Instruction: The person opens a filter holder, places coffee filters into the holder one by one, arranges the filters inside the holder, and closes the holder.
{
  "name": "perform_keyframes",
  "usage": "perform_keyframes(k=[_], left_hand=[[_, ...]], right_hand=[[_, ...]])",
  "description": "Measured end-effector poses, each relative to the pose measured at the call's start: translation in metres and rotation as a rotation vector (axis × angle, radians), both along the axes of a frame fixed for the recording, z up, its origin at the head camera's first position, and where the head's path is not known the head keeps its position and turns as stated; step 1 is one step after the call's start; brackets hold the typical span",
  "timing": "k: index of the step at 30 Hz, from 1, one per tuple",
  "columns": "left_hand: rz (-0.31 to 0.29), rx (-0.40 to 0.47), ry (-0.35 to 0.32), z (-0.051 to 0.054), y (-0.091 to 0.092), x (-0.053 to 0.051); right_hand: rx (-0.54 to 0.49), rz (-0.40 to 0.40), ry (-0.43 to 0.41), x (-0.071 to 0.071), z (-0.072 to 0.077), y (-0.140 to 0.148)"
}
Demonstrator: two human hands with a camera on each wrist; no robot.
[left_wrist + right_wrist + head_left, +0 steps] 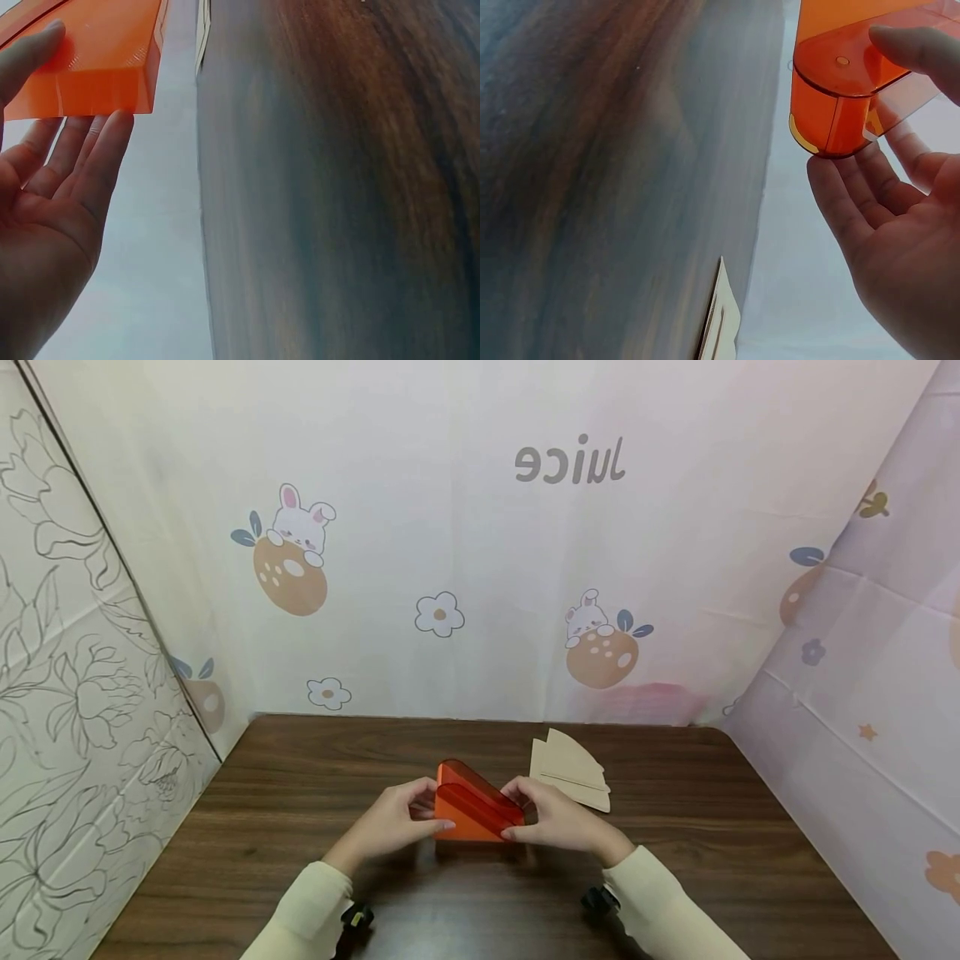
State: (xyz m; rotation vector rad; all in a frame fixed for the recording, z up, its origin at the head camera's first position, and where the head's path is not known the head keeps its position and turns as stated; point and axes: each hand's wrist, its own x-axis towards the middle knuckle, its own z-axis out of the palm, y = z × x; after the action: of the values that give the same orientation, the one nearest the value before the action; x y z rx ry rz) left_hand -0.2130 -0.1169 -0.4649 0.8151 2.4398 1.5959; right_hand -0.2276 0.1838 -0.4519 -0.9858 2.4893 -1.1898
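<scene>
A translucent orange plastic coffee filter holder (467, 817), with a slanted top edge, is held just above the table between both hands. My left hand (392, 817) grips its left end; in the left wrist view the thumb lies on one face of the holder (101, 86) and the fingertips on its edge. At the other end, my right hand (558, 820) pinches it. The right wrist view shows that thumb on the flat face and the fingers behind the rounded end of the holder (831, 112). Beige paper coffee filters (570, 770) lie overlapping beyond the right hand.
A dark wood-grain table (315, 777) lies under everything. Patterned cloth (450, 527) hangs behind it and along both sides. Each wrist carries a small black device, such as the one at the right sleeve (600, 900).
</scene>
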Motion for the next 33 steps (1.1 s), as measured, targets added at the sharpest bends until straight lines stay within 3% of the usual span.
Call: perform_keyframes(k=[8,16,33], left_hand=[[-0.061,-0.030,0.008,-0.005,0.001,0.000],[-0.103,-0.036,-0.025,-0.008,0.003,0.002],[-0.128,-0.064,-0.064,-0.011,0.007,0.008]], right_hand=[[0.026,0.007,0.003,0.005,-0.001,0.004],[0.060,0.015,0.026,0.010,-0.006,0.009],[0.092,0.004,0.017,0.017,-0.014,0.012]])
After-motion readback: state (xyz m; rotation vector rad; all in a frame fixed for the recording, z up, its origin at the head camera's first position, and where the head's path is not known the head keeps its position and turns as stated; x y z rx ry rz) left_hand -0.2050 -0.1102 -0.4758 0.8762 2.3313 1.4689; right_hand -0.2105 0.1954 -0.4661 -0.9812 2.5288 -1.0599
